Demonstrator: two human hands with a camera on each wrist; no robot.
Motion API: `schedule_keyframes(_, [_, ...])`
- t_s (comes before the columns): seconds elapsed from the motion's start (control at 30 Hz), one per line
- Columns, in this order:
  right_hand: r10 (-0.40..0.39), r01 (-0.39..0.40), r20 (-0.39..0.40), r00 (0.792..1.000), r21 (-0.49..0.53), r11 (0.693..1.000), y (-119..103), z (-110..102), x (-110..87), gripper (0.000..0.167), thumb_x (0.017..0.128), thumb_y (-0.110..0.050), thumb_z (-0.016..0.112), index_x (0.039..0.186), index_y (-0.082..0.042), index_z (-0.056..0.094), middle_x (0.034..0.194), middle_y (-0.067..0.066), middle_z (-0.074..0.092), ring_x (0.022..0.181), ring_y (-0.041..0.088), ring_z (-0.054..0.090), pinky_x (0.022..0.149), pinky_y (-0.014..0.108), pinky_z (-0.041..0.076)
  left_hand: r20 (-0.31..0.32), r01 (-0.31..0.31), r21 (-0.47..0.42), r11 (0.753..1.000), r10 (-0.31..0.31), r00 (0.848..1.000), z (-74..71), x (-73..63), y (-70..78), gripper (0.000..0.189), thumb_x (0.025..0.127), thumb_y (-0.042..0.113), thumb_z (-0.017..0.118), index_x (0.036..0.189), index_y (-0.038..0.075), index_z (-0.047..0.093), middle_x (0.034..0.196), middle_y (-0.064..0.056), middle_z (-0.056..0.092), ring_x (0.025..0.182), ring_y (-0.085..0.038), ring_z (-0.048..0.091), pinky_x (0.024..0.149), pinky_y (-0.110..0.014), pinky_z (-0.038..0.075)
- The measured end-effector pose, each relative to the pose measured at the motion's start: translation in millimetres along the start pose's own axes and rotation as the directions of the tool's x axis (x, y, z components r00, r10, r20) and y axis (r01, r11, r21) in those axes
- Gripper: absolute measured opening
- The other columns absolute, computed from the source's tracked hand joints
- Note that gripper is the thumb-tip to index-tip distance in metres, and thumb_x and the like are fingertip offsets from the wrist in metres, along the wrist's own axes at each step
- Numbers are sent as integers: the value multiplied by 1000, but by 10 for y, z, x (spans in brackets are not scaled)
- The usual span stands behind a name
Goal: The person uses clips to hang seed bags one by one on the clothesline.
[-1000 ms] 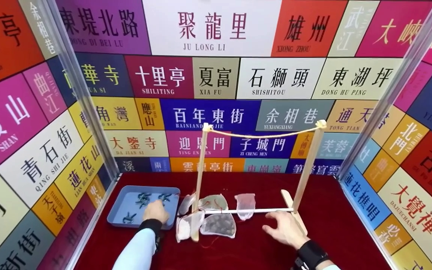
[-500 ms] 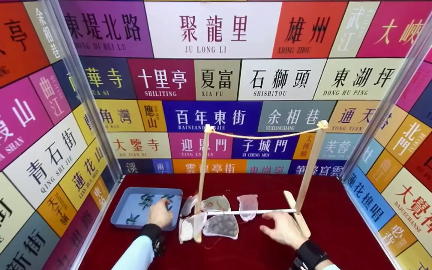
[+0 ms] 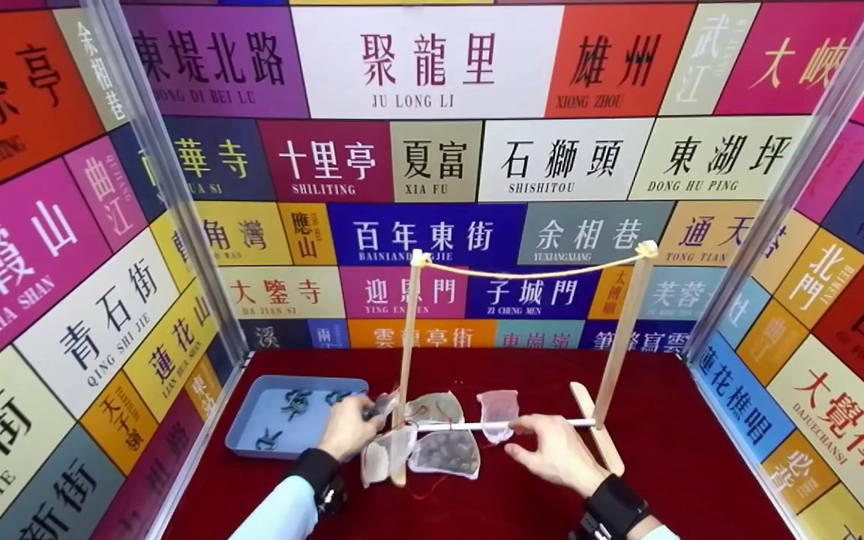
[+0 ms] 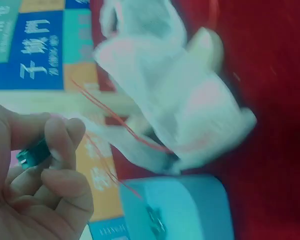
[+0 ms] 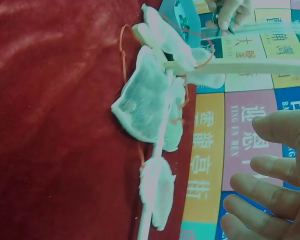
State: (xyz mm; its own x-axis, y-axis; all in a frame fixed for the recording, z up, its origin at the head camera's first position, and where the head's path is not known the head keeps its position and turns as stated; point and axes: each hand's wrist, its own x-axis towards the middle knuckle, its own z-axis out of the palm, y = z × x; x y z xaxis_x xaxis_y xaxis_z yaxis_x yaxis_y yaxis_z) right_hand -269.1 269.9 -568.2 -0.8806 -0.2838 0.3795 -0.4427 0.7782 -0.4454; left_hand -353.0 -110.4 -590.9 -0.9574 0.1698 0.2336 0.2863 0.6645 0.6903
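My left hand [image 3: 349, 429] has a small dark green clip [image 4: 35, 154] pinched between thumb and fingers. It hovers by the right rim of a blue tray [image 3: 243, 420], where more green clips [image 3: 297, 403] lie. Close to that hand are a whitish mesh bag [image 3: 376, 460] and the left wooden post [image 3: 408, 352]. With fingers spread and holding nothing, my right hand [image 3: 558, 454] is above the white crossbar [image 3: 462, 427], near a pale pink mesh bag [image 3: 499, 407]. A bag with dark contents [image 3: 445, 454] and a greenish bag [image 3: 436, 407] lie between the hands.
A yellow cord [image 3: 537, 274] sags between the tops of the left post and the right wooden post [image 3: 622, 341]. The right post stands on a wooden foot [image 3: 606, 448]. Red cloth [image 3: 492, 499] covers the table, and panels with lettering [image 3: 402, 232] enclose it.
My left hand has risen out of the tray with a green clip and moved right toward the left post. My right hand has shifted slightly left, toward the pink bag.
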Motion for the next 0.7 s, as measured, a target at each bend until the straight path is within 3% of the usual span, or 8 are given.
schedule_keyframes(0.13, [-57,57,0,998,46,997,-136,-9,32,26,91,-23,90,114,-11,84,97,0,88,88,15,82,78,32,64,68,-86,-70,994,91,994,-8,-17,197,10,97,11,81,91,3,83,82,-11,82,67,-10,66,61,-24,53])
schedule_keyframes(0.3, [-133,135,-36,990,50,990,-306,-6,137,28,90,-21,91,117,-13,84,97,-3,87,85,9,80,75,29,63,208,-103,-200,974,145,967,-16,-26,488,17,105,15,77,96,2,84,83,-16,84,58,-4,69,56,-19,52])
schedule_keyframes(0.37, [-148,150,-46,988,31,988,-358,7,181,33,89,-22,92,120,-12,83,98,-2,87,86,11,80,75,30,64,275,-88,-266,960,163,947,9,-25,599,18,106,16,75,100,1,84,85,-20,84,58,-3,67,56,-18,51])
schedule_keyframes(0.5, [-200,200,-26,980,-4,980,-442,61,231,49,86,-25,96,129,-8,79,102,2,85,87,14,80,77,32,66,423,3,-409,913,186,887,111,-48,779,22,107,17,73,102,-3,82,88,-28,82,56,-1,60,55,-17,48])
schedule_keyframes(0.6, [-269,269,14,963,-17,963,-484,116,236,51,85,-26,98,129,-11,79,107,2,86,90,14,80,79,32,66,502,77,-476,876,199,842,201,-80,866,23,107,17,74,101,-5,81,83,-22,81,56,0,58,54,-17,48])
schedule_keyframes(0.7, [-332,333,32,943,-29,943,-503,162,225,41,85,-24,98,123,-18,83,108,-3,87,92,9,79,78,30,65,537,121,-517,848,211,816,259,-105,917,26,107,15,73,106,-10,79,77,-8,79,55,0,57,55,-17,47])
